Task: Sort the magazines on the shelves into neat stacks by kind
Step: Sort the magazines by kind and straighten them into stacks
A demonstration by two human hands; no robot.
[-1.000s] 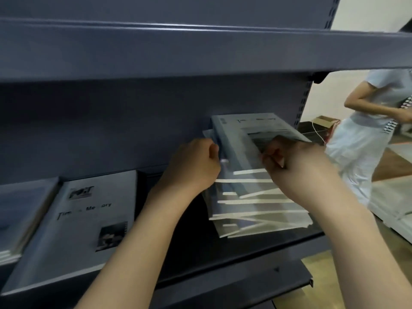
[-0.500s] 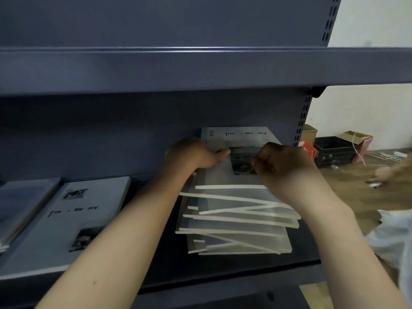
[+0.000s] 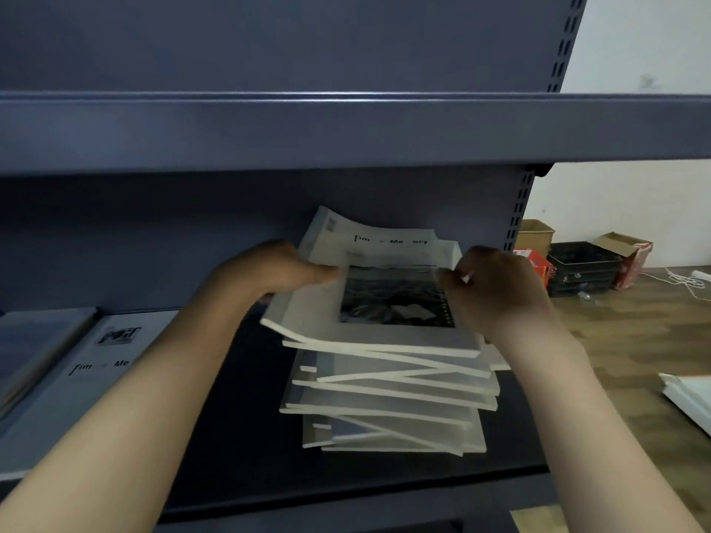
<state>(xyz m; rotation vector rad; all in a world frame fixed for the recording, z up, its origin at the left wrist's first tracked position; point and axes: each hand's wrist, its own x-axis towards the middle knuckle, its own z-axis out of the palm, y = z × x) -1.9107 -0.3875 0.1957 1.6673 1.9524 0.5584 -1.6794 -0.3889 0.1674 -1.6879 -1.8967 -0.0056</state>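
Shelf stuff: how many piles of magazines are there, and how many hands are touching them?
Messy piles of magazines: 1
Flat magazines with the cover showing: 1
Darker piles at the far left: 1
Hands on the messy pile: 2, left hand and right hand
Total: 5

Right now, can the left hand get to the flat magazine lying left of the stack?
Probably yes. The left hand grips the stack's top magazine, so it must let go first; bare shelf lies between it and the flat magazine.
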